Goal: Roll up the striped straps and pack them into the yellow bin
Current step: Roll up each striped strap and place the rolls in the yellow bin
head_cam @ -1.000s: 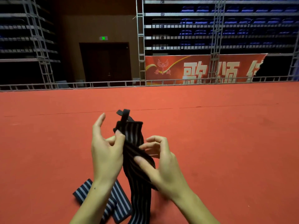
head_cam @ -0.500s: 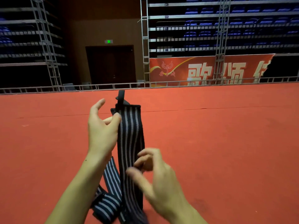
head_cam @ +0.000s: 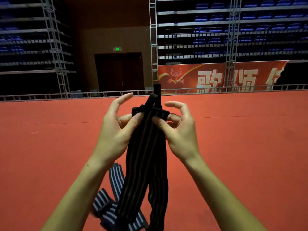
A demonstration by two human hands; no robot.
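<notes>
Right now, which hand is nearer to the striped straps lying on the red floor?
Left. The left hand and its forearm are up above the straps on the floor, which show just beside that forearm. The right hand is further off to the right, pinching the held strap.

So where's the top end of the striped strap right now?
In the head view, centre frame, the striped strap is pinched at its top between the left hand and right hand, above the red carpet.

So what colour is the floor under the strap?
The floor is red-orange, seen from the head camera.
</notes>
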